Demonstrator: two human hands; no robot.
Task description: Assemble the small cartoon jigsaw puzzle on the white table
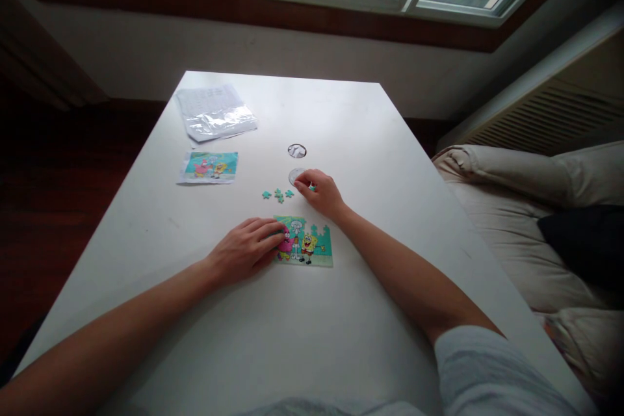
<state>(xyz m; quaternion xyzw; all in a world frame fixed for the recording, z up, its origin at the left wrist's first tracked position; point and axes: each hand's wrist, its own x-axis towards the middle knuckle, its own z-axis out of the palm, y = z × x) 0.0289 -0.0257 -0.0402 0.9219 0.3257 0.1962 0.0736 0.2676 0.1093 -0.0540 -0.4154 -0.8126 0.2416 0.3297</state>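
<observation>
Right hand [322, 193] pinches a puzzle piece [311, 188].

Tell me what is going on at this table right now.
A person sits at a white table putting together a small cartoon jigsaw puzzle. The left hand rests flat on the puzzle's left edge, while the right hand pinches a teal piece just beyond it. A few loose teal pieces lie beside that hand. Further left lie a reference picture and a clear plastic bag. The puzzle's top edge has gaps.

Teal cartoon puzzle [307, 242], teal loose pieces [277, 194], white table [341, 117].
</observation>
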